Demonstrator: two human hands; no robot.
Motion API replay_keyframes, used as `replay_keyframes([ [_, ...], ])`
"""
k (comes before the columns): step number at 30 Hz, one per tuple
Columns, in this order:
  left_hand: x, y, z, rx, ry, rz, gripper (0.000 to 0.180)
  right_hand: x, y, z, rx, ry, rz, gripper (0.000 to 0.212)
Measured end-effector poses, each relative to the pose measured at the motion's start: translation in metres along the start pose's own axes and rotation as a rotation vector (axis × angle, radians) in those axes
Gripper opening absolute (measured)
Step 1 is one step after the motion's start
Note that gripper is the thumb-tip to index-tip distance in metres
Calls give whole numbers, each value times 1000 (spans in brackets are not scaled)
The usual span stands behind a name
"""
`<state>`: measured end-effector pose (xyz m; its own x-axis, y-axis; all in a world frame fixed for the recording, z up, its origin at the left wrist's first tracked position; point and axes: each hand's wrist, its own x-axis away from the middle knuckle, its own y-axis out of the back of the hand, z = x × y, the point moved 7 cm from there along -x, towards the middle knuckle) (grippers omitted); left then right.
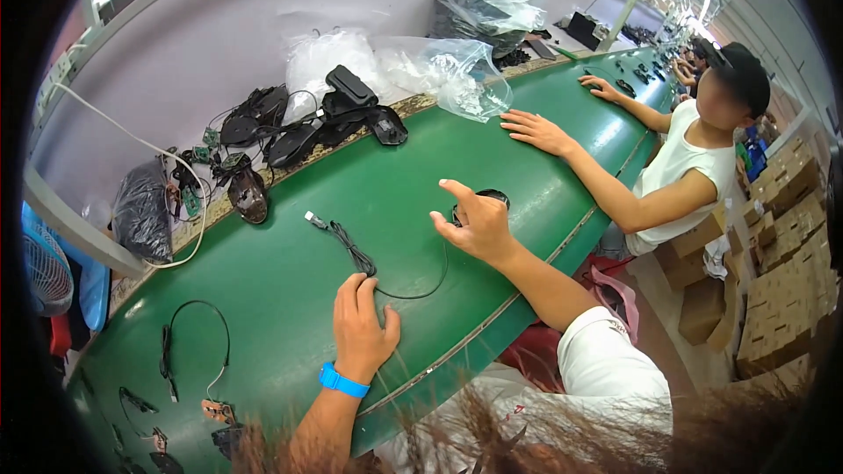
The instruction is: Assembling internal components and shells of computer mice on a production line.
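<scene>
Over on the near left, a small circuit board (218, 411) lies on the green belt (290, 298). A coiled black cable (353, 250) sits by the loosely open left hand (362, 325). The right hand (481, 226), thumb and index spread, partly hides a black mouse (497, 196); farther right, a co-worker's hand (537, 132) rests flat.

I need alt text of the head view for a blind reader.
A person's right hand, thumb and forefinger apart, partly hides a dark computer mouse on a green bench; the left hand, with a blue wristband, lies by a coiled black cable. Mouse shells and plastic bags line the back; at right, a co-worker in white.
</scene>
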<state>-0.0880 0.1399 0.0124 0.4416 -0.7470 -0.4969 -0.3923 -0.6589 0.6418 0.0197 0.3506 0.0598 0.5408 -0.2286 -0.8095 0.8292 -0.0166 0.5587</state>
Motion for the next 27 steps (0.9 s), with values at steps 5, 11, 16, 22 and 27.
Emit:
replay_keyframes([
  [5,1,0,11,91,87,-7,38,-1,-4,-7,6,-38,24,59],
  [11,5,-1,18,58,111,72,38,-4,-3,-1,-44,-96,51,55],
  [16,-2,10,24,-138,32,38,38,7,-9,15,-148,25,91,49],
  [22,2,7,27,-210,21,73,37,12,-18,28,-267,78,245,26],
  [27,3,3,32,-216,17,88,38,-19,9,18,-270,-211,8,10],
])
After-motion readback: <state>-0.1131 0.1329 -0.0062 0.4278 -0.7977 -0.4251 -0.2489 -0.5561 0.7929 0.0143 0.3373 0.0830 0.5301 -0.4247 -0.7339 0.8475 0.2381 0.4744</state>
